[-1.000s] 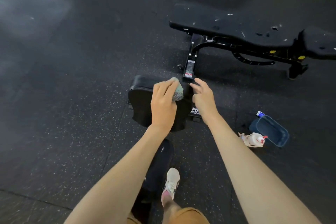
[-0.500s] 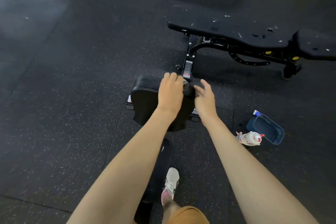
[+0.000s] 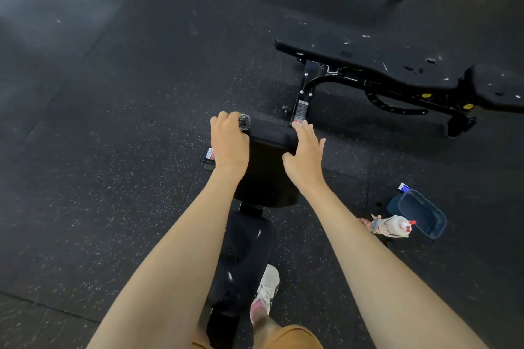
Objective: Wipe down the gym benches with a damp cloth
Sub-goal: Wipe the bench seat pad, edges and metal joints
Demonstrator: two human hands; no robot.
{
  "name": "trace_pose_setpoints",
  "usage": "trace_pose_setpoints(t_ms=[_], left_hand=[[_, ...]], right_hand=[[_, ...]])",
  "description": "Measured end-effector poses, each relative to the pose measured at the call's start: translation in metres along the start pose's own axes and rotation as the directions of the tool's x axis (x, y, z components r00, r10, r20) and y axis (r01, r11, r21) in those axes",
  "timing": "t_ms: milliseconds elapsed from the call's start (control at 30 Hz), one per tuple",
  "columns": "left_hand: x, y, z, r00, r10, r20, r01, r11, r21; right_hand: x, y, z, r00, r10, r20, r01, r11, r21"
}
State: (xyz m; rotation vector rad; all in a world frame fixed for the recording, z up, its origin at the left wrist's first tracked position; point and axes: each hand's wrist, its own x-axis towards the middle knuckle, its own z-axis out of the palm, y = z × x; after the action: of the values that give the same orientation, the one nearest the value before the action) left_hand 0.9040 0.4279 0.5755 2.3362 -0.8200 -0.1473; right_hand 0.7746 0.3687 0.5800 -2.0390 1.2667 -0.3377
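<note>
The left hand curls its fingers around a small greyish bunched cloth, holding it at the far left corner of the black padded bench beneath the person. The right hand lies flat on the pad's far right edge, fingers straight, holding nothing. Further right stands a second black padded bench flecked with white marks. Nearer, a white spray bottle with a red nozzle lies just beside a blue plastic tub.
</note>
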Motion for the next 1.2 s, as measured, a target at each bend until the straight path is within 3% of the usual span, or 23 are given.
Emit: trace_pose_setpoints(t_ms=[67,200,267,367,533,667,733,900,1067,1200], left_hand=[[0.013,-0.023,-0.007,0.991,-0.124,0.048,0.127,0.989,-0.074],[0.026,-0.069,-0.015,0.952,-0.187,0.24,0.212,0.974,-0.081],[0.024,-0.091,-0.016,0.928,-0.27,0.259,0.29,0.956,-0.044],[0.019,-0.106,-0.011,0.904,-0.362,0.225,0.394,0.911,-0.117],[0.028,-0.078,0.003,0.988,-0.133,0.078,0.154,0.882,-0.445],[0.026,-0.076,0.021,0.983,0.183,0.0,-0.159,0.849,-0.504],[0.024,-0.09,0.035,0.979,0.2,-0.027,-0.182,0.814,-0.552],[0.014,-0.11,0.056,0.999,0.046,-0.023,-0.049,0.725,-0.687],[0.009,-0.122,0.072,0.997,-0.071,0.005,0.052,0.671,-0.74],[-0.004,-0.147,0.089,0.964,-0.215,0.156,0.261,0.653,-0.711]], right_hand=[[-0.001,-0.008,0.011,0.999,-0.039,0.023,0.04,0.998,-0.046],[0.001,-0.022,0.032,0.992,-0.112,0.053,0.119,0.981,-0.156],[0.003,-0.028,0.038,0.989,-0.136,0.061,0.145,0.969,-0.202],[0.01,-0.034,0.048,0.983,-0.178,0.044,0.183,0.948,-0.261],[0.022,-0.039,0.07,0.972,-0.233,0.036,0.23,0.904,-0.359],[0.025,-0.035,0.085,0.955,-0.288,-0.062,0.24,0.882,-0.406],[0.027,-0.031,0.095,0.924,-0.349,-0.154,0.242,0.849,-0.469],[0.03,-0.03,0.113,0.855,-0.398,-0.332,0.212,0.853,-0.477],[0.034,-0.026,0.12,0.791,-0.457,-0.406,0.243,0.844,-0.477],[0.036,-0.025,0.122,0.767,-0.474,-0.433,0.243,0.839,-0.487]])
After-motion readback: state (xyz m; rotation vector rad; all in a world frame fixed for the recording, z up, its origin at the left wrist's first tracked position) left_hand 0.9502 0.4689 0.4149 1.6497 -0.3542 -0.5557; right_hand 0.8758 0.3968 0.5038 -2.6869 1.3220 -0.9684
